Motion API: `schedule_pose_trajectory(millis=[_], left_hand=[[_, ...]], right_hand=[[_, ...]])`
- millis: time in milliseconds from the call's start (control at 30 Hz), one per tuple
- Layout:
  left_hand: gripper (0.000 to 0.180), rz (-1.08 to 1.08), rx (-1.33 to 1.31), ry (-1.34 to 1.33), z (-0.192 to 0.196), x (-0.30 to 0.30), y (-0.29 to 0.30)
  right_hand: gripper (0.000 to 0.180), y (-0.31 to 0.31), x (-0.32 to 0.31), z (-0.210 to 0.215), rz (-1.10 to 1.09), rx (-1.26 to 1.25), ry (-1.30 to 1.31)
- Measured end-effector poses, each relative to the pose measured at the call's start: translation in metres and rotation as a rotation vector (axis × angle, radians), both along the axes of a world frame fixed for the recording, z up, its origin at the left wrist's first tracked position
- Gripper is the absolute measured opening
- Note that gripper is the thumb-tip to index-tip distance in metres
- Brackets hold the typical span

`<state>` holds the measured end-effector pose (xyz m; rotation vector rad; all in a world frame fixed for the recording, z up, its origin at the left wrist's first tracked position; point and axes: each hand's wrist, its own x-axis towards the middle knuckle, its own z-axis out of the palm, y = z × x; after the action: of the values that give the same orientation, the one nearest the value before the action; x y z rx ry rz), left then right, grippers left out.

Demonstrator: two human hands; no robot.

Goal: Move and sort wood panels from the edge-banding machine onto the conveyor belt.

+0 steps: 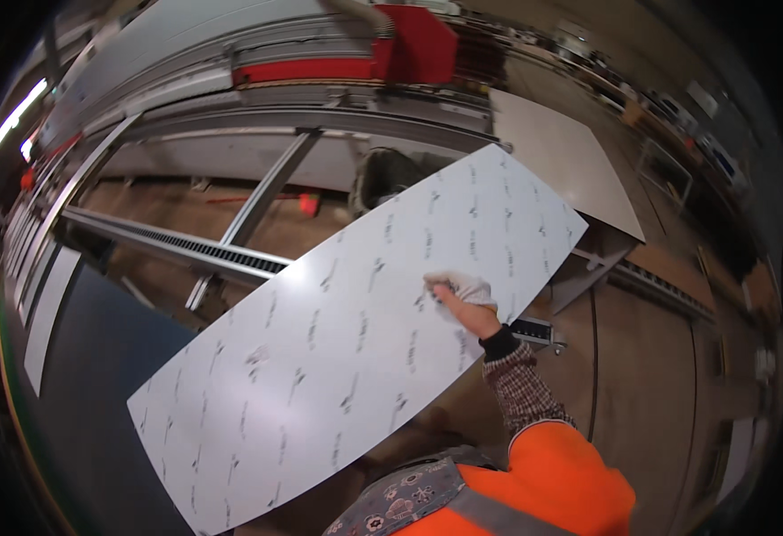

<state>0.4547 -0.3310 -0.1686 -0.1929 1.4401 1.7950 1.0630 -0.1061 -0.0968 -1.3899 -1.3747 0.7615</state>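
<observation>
One hand is seen in the head view, the right hand point(463, 299). It is pressed on a white cloth point(464, 286), and the cloth is bunched under the fingers, so the hand is curled on it. The cloth is laid on a long white board point(338, 357). Small grey marks are printed in rows all over the board. The board is stretched from the near left to the far right, and it is tilted. The hand is placed close to the board's right edge, a bit past the middle.

A checked sleeve point(525, 393) is worn on the arm, and an orange vest point(561, 482) is seen at the near edge. The left hand is not seen at all.

Under the board, grey metal rails point(186, 246) are set over a brown floor. A red machine part point(409, 45) is seen far away at the top. Another pale board point(570, 161) is laid at the far right, just beside the long board's far end.
</observation>
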Motion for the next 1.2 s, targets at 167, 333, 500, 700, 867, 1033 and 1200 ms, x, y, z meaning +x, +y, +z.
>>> schedule_pose_trajectory(millis=[167, 333, 500, 700, 867, 1033, 1200], left_hand=[[0.044, -0.170, 0.218, 0.040, -0.032, 0.160, 0.033], [0.044, -0.299, 0.450, -0.159, -0.066, 0.328, 0.041], [0.050, -0.911, 0.410, -0.450, -0.020, 0.434, 0.067], [0.040, -0.600, 0.241, -0.343, -0.005, 0.461, 0.087], [0.048, -0.363, 0.529, -0.226, -0.016, 0.376, 0.080], [0.043, -0.299, 0.801, -0.326, 0.027, 0.359, 0.070], [0.047, -0.621, 0.806, -0.346, 0.052, 0.433, -0.040]], right_hand=[[0.042, 0.039, 0.188, -0.014, -0.585, 0.100, -0.554], [0.041, 0.104, 0.399, -0.010, -0.996, -0.129, -1.136], [0.079, 0.104, 0.503, -0.039, -0.423, -0.750, -0.730], [0.049, 0.059, 0.551, -0.032, -0.120, -0.526, -0.403], [0.035, -0.036, 0.424, 0.024, 0.012, -0.416, 0.211], [0.029, -0.126, 0.345, 0.054, 0.276, -0.376, 0.426], [0.028, -0.207, 0.241, 0.064, 0.392, -0.491, 0.640]])
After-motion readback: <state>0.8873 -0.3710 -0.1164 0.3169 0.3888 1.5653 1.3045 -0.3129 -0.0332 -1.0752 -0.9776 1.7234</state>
